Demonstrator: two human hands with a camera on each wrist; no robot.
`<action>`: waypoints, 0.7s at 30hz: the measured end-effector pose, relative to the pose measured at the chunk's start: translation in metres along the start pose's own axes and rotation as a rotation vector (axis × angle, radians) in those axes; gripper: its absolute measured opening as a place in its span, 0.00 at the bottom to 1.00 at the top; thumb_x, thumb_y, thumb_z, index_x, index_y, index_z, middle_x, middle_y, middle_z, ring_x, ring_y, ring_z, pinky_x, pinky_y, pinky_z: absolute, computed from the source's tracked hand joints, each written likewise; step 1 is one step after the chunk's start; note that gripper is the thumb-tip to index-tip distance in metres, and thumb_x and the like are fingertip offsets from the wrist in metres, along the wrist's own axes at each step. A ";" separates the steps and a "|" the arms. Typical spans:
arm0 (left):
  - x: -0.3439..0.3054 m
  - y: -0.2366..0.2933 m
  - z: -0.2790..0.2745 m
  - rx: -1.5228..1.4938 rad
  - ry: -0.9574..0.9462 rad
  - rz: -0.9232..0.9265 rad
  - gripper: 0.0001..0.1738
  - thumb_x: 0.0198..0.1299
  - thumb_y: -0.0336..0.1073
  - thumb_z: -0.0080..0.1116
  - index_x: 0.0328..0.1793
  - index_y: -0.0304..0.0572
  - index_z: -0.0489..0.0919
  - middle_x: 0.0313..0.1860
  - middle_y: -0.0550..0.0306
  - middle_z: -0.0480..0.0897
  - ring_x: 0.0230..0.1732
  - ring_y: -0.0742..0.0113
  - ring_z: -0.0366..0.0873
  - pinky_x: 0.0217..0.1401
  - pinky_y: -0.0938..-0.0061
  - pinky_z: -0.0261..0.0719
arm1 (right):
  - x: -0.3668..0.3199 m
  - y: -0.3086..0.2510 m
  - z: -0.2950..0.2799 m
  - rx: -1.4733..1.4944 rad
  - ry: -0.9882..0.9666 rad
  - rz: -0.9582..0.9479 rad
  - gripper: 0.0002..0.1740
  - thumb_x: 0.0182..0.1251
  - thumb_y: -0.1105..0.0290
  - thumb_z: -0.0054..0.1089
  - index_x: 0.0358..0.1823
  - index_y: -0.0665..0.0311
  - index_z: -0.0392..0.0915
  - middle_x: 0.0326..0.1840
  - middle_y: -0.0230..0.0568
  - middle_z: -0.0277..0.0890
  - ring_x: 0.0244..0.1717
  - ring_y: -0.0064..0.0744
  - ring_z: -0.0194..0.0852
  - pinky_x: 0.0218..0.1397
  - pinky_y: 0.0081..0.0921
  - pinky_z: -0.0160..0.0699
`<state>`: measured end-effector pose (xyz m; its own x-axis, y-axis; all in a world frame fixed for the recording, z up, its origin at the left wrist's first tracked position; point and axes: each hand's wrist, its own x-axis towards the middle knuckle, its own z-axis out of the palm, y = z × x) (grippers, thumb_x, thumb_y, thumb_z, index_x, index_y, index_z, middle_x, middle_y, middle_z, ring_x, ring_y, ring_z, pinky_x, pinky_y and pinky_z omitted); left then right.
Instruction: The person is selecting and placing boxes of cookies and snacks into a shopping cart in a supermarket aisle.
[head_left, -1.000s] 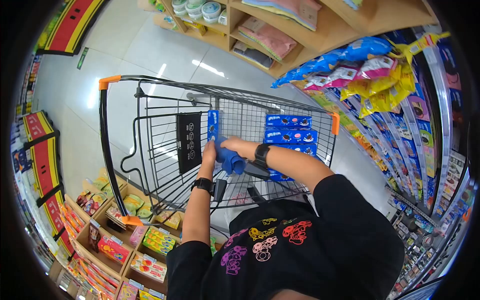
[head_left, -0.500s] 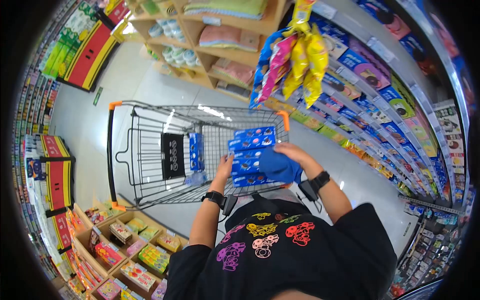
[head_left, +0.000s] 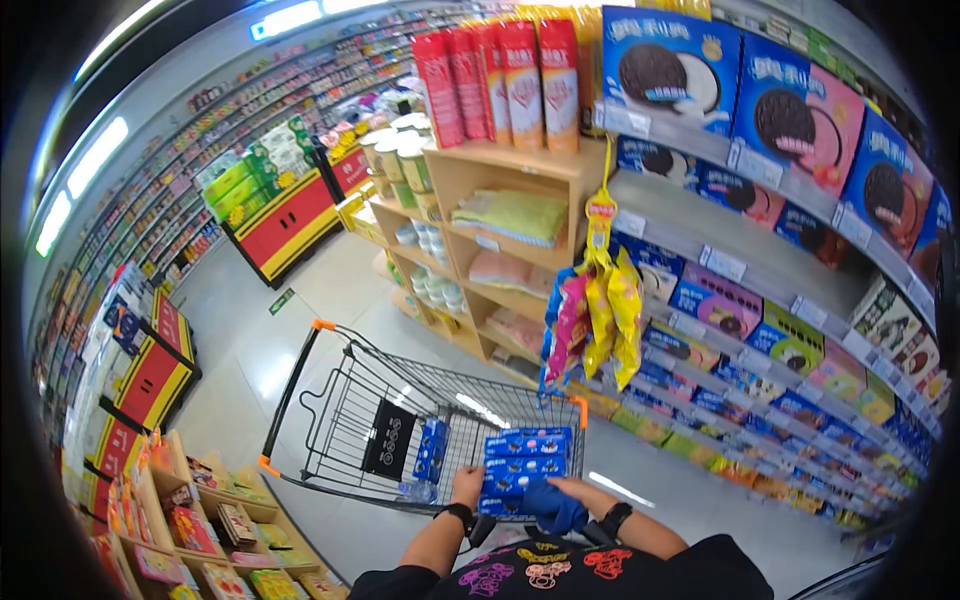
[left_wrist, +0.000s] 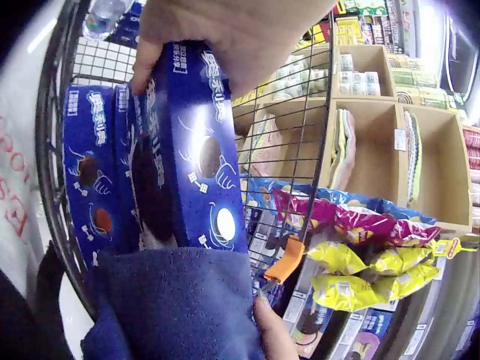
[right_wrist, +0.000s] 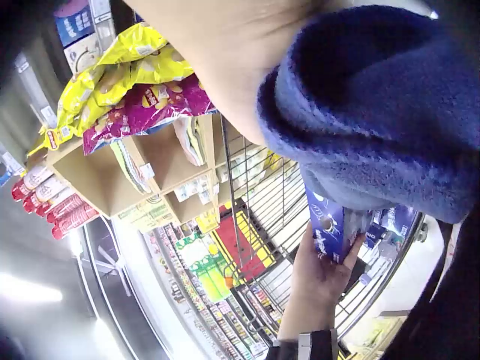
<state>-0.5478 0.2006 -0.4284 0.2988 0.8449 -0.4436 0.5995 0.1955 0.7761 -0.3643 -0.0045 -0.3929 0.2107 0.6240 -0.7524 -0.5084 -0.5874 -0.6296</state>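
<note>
In the head view my left hand [head_left: 468, 485] is at the left end of a stack of blue cookie boxes [head_left: 525, 440] in a shopping cart [head_left: 350, 345]. The left wrist view shows that hand gripping the end of one cookie box [left_wrist: 199, 142], with more boxes beside it. A dark blue cloth [left_wrist: 176, 300] covers the box's other end. My right hand [right_wrist: 240, 60] holds the bunched cloth [right_wrist: 375, 157] against that end, its fingers partly hidden by the fabric.
Another blue box [head_left: 430, 450] stands by the cart's black panel [head_left: 390, 440], near a clear bottle [head_left: 418, 491]. Snack bags [head_left: 600, 310] hang beside wooden shelves [head_left: 510, 165]. Cookie shelves [head_left: 760, 270] line the right, and a low wooden snack display [head_left: 215, 510] is at lower left.
Both hands and the cloth have moved right, from beside the single box to the stacked boxes. The head view has tilted up, showing more of the shelves and aisle.
</note>
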 end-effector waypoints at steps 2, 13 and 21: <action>-0.024 0.026 -0.005 -0.052 0.046 -0.054 0.15 0.51 0.42 0.64 0.35 0.35 0.82 0.27 0.52 0.83 0.28 0.65 0.80 0.32 0.69 0.79 | -0.014 -0.013 0.003 0.100 0.005 0.089 0.23 0.66 0.55 0.55 0.52 0.68 0.75 0.44 0.43 0.81 0.39 0.35 0.82 0.42 0.32 0.82; -0.066 0.186 -0.056 -0.099 0.199 0.776 0.09 0.50 0.38 0.63 0.35 0.44 0.85 0.44 0.47 0.84 0.50 0.49 0.80 0.54 0.64 0.77 | -0.060 -0.067 0.032 0.667 -0.095 -0.075 0.34 0.72 0.43 0.38 0.61 0.66 0.69 0.60 0.51 0.73 0.58 0.47 0.74 0.64 0.44 0.70; -0.118 0.296 -0.143 -0.110 0.184 1.293 0.29 0.47 0.40 0.70 0.58 0.44 0.76 0.61 0.41 0.74 0.62 0.43 0.71 0.64 0.59 0.68 | -0.079 -0.155 0.056 0.649 -0.176 -0.451 0.33 0.70 0.43 0.40 0.61 0.65 0.69 0.57 0.49 0.75 0.54 0.45 0.77 0.61 0.40 0.75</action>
<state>-0.5114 0.2304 -0.0823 0.4986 0.5044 0.7050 -0.1083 -0.7707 0.6279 -0.3493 0.0665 -0.2253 0.4041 0.8334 -0.3770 -0.8004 0.1226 -0.5868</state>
